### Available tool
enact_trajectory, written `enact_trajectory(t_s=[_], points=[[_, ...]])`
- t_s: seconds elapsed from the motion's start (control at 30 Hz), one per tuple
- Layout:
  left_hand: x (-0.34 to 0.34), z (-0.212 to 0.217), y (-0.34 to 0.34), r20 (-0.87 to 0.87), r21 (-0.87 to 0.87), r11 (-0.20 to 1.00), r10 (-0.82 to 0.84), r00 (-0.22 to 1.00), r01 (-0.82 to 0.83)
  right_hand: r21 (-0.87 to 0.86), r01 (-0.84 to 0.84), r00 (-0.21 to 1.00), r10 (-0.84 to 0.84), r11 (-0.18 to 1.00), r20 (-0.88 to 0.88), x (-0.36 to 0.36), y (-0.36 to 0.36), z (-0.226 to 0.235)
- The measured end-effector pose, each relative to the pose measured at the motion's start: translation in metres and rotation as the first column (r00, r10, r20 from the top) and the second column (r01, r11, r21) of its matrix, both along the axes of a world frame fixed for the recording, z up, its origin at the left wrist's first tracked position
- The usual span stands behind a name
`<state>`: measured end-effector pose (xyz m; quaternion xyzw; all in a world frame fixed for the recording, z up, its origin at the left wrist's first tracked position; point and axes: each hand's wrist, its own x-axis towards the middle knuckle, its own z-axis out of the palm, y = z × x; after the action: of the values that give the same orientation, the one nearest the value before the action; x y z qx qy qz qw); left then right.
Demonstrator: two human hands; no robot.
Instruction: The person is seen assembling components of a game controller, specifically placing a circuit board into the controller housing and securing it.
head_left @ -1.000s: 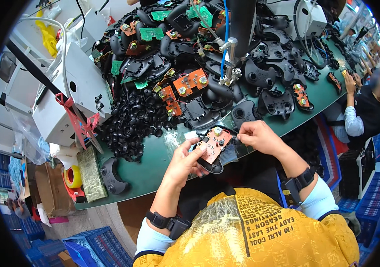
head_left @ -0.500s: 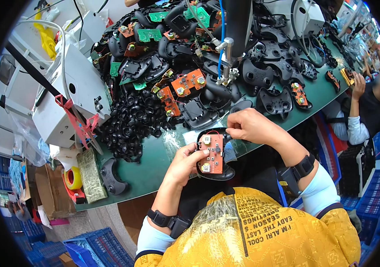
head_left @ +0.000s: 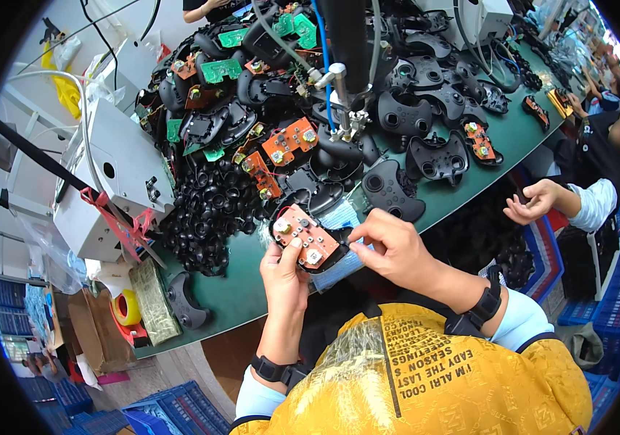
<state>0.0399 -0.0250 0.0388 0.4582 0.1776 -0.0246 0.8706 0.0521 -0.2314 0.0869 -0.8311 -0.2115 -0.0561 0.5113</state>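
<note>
My left hand (head_left: 284, 279) is closed around the left side of an open game controller half, its thumb on the orange circuit board (head_left: 304, 233) set in the black shell (head_left: 338, 254). Small switches and two thumbstick modules sit on the board. My right hand (head_left: 395, 250) is at the shell's right edge with thumb and forefinger pinched together; whatever lies between the fingertips is too small to make out. Just beyond, a black controller shell (head_left: 394, 190) lies on the green table (head_left: 241, 290). Under the held half is a light blue cloth or pad (head_left: 340, 219).
A heap of black thumbstick caps (head_left: 208, 210) and a pile of controller parts (head_left: 215, 119) cover the far table. A metal fixture (head_left: 342, 109) with a blue hose stands among them. Yellow tape (head_left: 127, 308) is at left. A co-worker's open hand (head_left: 535, 201) reaches in from the right.
The held controller half has moved left and tilted, and both hands moved with it. The black shell beyond shows more fully. The co-worker's hand has come down from a raised position.
</note>
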Motion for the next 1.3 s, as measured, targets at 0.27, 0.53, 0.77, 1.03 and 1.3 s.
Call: enact_trajectory(t_s=[0.27,0.53,0.77,1.03,1.3], points=[[0.010,0.035,-0.028,0.160,0.271,0.962,-0.003,0.987,-0.041,-0.074,0.112,0.979,-0.097,0.991,0.178,0.004,-0.012,-0.009],[0.035,0.070,-0.090,0.305,0.523,0.851,-0.225,0.926,0.035,-0.040,0.257,0.907,-0.227,0.966,0.355,0.005,-0.067,-0.005],[0.052,0.087,-0.162,0.444,0.547,0.836,-0.337,0.830,0.047,0.129,0.308,0.875,-0.333,0.943,0.351,-0.001,-0.122,0.011],[0.070,0.082,-0.186,0.245,0.277,0.946,-0.241,0.939,0.170,0.382,0.462,0.804,-0.559,0.801,0.201,-0.014,-0.162,0.002],[0.045,0.130,-0.119,0.512,0.342,0.934,-0.095,0.854,-0.101,-0.154,0.446,0.886,-0.411,0.882,0.215,0.024,-0.130,-0.086]])
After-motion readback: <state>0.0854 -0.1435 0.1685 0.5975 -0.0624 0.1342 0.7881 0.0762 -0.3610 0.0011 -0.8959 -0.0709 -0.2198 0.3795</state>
